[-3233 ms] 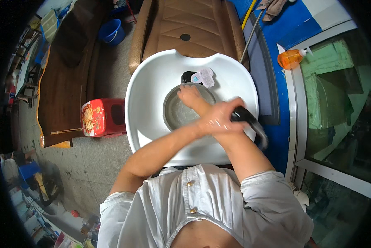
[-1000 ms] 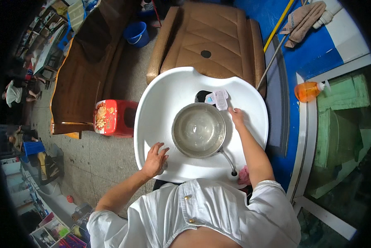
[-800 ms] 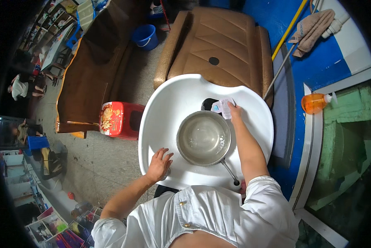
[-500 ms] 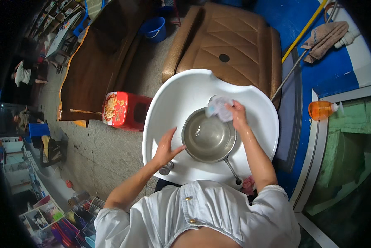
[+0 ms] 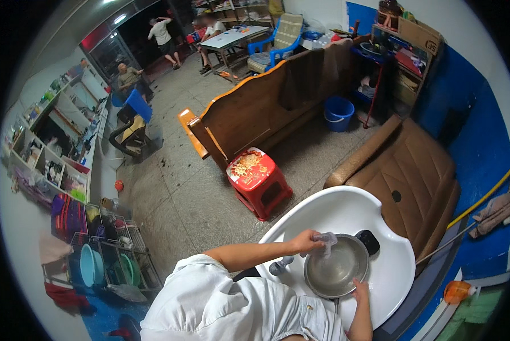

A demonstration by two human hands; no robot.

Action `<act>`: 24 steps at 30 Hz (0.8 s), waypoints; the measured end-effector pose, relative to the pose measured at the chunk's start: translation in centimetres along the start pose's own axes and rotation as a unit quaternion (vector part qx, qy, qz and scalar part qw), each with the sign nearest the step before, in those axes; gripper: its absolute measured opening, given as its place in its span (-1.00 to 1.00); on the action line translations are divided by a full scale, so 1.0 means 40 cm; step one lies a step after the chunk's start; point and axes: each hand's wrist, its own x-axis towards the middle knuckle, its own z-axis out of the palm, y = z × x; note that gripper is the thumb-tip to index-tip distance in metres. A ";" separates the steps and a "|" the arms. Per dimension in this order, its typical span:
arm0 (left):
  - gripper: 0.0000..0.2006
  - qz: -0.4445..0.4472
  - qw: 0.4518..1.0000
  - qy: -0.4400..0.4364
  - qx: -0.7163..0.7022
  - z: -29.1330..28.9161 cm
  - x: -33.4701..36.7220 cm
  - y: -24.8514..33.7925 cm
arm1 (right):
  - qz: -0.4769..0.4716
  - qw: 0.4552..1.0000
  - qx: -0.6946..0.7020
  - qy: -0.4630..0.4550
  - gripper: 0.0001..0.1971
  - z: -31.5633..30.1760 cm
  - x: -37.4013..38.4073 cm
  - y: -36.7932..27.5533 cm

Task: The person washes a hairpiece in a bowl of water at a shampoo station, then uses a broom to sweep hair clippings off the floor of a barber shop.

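Note:
A white wash basin (image 5: 392, 284) stands in front of me. In it sits a round metal bowl (image 5: 335, 267) with a wet shine inside. My left hand (image 5: 307, 241) is closed on a crumpled, see-through whitish piece (image 5: 326, 241), thin like plastic or wet cloth, over the bowl's left rim. My right hand (image 5: 360, 291) is at the bowl's lower right rim, fingers apart and holding nothing; whether they touch the rim is hard to tell. A black object (image 5: 368, 242) lies in the basin beyond the bowl. A grey tap-like fitting (image 5: 280, 265) is at the basin's left edge.
Behind the basin is a brown padded recliner (image 5: 419, 182). A red stool (image 5: 259, 182) stands left, by a wooden bench (image 5: 255, 113) and a blue bucket (image 5: 339, 113). An orange pump bottle (image 5: 457, 291) is at right. A wire rack (image 5: 136, 244) stands far left; several people are at the back.
The view has swung left and up toward the room. The whitish piece has passed from my right hand to my left. My right hand has come down to the bowl's near right side.

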 end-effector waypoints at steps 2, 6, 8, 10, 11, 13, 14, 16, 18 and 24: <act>-0.90 0.005 1.000 0.003 -0.026 -0.025 -0.033 -0.024 | 0.100 0.987 0.105 -0.072 -0.70 0.011 -0.022 -0.016; -0.93 0.061 0.996 0.040 -0.049 -0.038 -0.036 -0.071 | 0.081 0.994 0.067 -0.040 -0.78 0.013 -0.011 -0.036; -0.90 0.054 0.994 0.077 -0.061 -0.050 -0.047 -0.075 | 0.031 0.998 0.017 -0.047 -0.73 0.010 -0.027 -0.066; -0.86 0.013 0.989 0.122 -0.081 -0.066 -0.078 -0.071 | -0.033 0.998 -0.043 -0.026 -0.63 0.066 -0.174 -0.184; -0.86 0.030 0.988 0.121 -0.087 -0.071 -0.067 -0.070 | -0.060 0.994 -0.092 0.022 -0.54 0.044 -0.156 -0.179; -0.85 0.052 0.985 0.131 -0.103 -0.082 -0.044 -0.129 | -0.127 0.974 -0.179 0.056 -0.44 0.025 -0.163 -0.191; -0.84 0.070 0.982 0.123 -0.128 -0.085 -0.025 -0.162 | -0.192 0.944 -0.251 0.091 -0.40 0.008 -0.154 -0.185; -0.85 0.071 0.980 0.132 -0.129 -0.091 -0.019 -0.151 | -0.315 0.852 -0.384 0.164 -0.32 -0.029 -0.140 -0.175; -0.85 0.070 0.976 0.154 -0.134 -0.100 -0.039 -0.175 | -0.254 0.852 -0.431 0.151 -0.29 0.054 -0.298 -0.292; -0.84 0.092 0.970 0.181 -0.136 -0.126 -0.072 -0.166 | -0.330 0.771 -0.493 0.231 -0.29 0.068 -0.503 -0.349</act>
